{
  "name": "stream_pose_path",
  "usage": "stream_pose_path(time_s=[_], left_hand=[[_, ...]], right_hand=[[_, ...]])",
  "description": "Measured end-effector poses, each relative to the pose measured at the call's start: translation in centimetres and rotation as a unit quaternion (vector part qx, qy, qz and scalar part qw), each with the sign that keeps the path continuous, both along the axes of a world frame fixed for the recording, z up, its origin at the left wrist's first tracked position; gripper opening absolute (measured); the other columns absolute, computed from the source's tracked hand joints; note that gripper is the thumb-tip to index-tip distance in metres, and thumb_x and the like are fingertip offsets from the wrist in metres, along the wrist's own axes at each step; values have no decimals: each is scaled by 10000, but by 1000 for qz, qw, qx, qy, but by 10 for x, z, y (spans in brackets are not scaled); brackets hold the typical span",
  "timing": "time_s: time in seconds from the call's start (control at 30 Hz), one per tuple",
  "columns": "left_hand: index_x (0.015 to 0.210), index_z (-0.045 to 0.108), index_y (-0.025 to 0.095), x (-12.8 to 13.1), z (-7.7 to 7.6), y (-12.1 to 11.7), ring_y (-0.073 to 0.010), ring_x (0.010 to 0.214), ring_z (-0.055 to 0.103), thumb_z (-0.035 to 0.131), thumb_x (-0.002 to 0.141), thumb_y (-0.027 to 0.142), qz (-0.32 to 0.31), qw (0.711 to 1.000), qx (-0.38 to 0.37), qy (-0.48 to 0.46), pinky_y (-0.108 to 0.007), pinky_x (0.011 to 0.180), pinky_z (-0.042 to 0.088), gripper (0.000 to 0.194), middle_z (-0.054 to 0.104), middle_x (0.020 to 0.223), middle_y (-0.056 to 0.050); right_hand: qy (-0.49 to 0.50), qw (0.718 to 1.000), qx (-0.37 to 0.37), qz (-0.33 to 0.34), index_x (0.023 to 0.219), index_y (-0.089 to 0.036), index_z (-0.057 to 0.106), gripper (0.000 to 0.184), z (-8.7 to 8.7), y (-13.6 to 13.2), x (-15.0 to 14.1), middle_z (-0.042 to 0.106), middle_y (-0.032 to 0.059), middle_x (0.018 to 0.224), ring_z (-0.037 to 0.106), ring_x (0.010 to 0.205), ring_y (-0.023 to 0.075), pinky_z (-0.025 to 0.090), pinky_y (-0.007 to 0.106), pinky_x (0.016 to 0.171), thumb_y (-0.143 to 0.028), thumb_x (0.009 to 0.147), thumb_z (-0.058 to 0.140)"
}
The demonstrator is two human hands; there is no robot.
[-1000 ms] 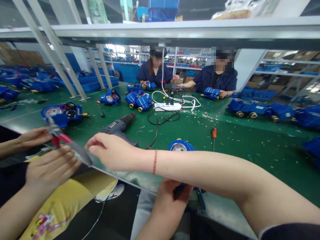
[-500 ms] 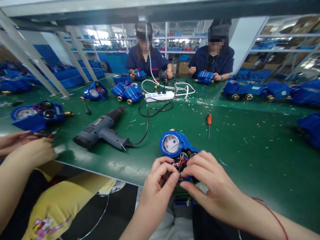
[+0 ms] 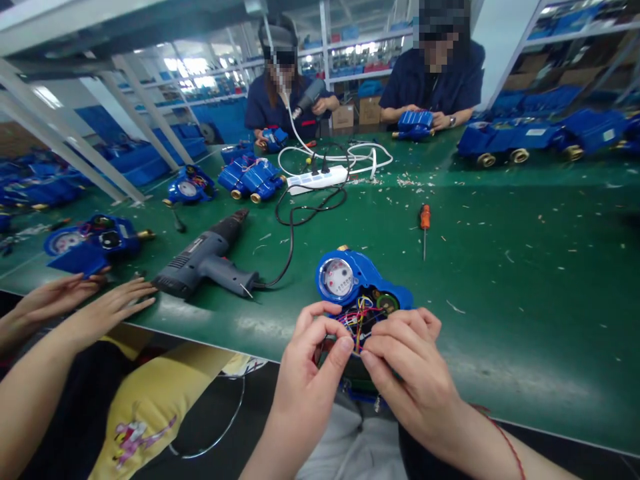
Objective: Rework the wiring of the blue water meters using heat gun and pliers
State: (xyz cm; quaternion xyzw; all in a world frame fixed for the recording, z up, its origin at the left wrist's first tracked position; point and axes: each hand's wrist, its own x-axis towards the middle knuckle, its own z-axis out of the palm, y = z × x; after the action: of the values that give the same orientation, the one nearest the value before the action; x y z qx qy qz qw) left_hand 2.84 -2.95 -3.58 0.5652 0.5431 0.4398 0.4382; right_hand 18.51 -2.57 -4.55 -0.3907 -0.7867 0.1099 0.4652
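Note:
A blue water meter with a round white dial lies at the near edge of the green table. Its body is open, and a tangle of coloured wires shows inside. My left hand and my right hand meet over that opening. Both pinch at the wires with thumb and forefinger, fingers curled. A red string circles my right wrist.
A grey electric drill lies left of the meter, its cord running to a white power strip. An orange screwdriver lies beyond. A co-worker's hands rest at the left. Two people sit opposite with more blue meters.
My right arm has come back from reaching left toward the co-worker's pliers; both my hands now work at the meter's wires. The co-worker's hands have opened flat near the table edge.

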Motion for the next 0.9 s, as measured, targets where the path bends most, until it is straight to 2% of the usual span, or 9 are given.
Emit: stream_pose_path(time_s=[0.1, 0.2, 0.3, 0.37, 0.5, 0.6, 0.67, 0.8, 0.9], left_hand=[[736, 602, 187, 0, -3, 0, -190, 953, 549, 556, 898, 305, 25, 999, 16, 16, -278, 756, 428, 206, 512, 1102, -62], [890, 570, 227, -4, -15, -5, -161, 956, 558, 560, 906, 301, 129, 990, 59, -30, -256, 779, 440, 77, 523, 1134, -34], [1082, 532, 266, -9, -33, -17, -149, 957, 570, 544, 917, 361, 219, 967, 71, -104, -248, 816, 451, 191, 565, 1117, -19], [1118, 563, 241, -11, -44, -26, -176, 987, 584, 505, 926, 430, 189, 973, 21, -132, -273, 855, 453, 275, 619, 1063, -37], [1161, 597, 207, -8, -53, -37, -278, 1163, 545, 601, 825, 561, 12, 994, -22, -105, -370, 1001, 398, 488, 633, 1189, -90], [1259, 520, 255, -4, -51, -37, -313, 1233, 498, 710, 619, 672, -23, 994, 5, -107, -399, 1052, 357, 787, 571, 1303, -85], [1272, 503, 271, 0, -48, -35, -313, 1231, 501, 776, 543, 642, -29, 994, 1, -103, -394, 1047, 359, 862, 557, 1318, -81], [1106, 588, 213, 9, -37, -26, -255, 1047, 588, 767, 703, 461, 1, 994, -41, -103, -354, 921, 432, 506, 635, 1109, -69], [926, 583, 182, 15, -25, -19, -211, 856, 585, 734, 717, 377, 17, 993, -68, -92, -318, 780, 454, 323, 627, 888, -39]], right_hand=[[14, 1000, 11, -17, 784, -168, 599, 140, -4, -2, -2, 632, 4, 795, 506, 807, 157, 273, 364, 783, -94, 885, 537], [32, 998, 23, -39, 811, -171, 610, 147, -8, -4, -3, 631, 12, 804, 503, 818, 162, 274, 376, 797, -83, 893, 527], [32, 995, 49, -74, 856, -171, 617, 145, -13, -8, 0, 597, 45, 890, 480, 869, 182, 289, 388, 819, -69, 887, 520], [32, 994, 55, -92, 864, -173, 620, 155, -17, -10, 1, 549, 62, 952, 460, 922, 192, 293, 386, 844, -65, 882, 510], [91, 992, 2, -87, 859, -197, 609, 187, -23, -15, -1, 506, 46, 965, 453, 980, 179, 326, 347, 846, -77, 899, 470], [149, 986, -36, -72, 856, -209, 593, 213, -23, -17, -3, 512, 31, 932, 473, 968, 158, 381, 302, 795, -84, 918, 432], [176, 981, -56, -67, 848, -208, 585, 218, -22, -18, -4, 518, 27, 915, 490, 948, 147, 407, 277, 768, -87, 924, 420], [201, 975, -69, -70, 823, -199, 578, 215, -18, -20, -4, 522, 30, 897, 513, 908, 133, 432, 241, 730, -94, 927, 422], [196, 976, -52, -76, 823, -197, 588, 208, -18, -20, -4, 527, 35, 873, 518, 876, 136, 434, 238, 692, -95, 923, 437]])
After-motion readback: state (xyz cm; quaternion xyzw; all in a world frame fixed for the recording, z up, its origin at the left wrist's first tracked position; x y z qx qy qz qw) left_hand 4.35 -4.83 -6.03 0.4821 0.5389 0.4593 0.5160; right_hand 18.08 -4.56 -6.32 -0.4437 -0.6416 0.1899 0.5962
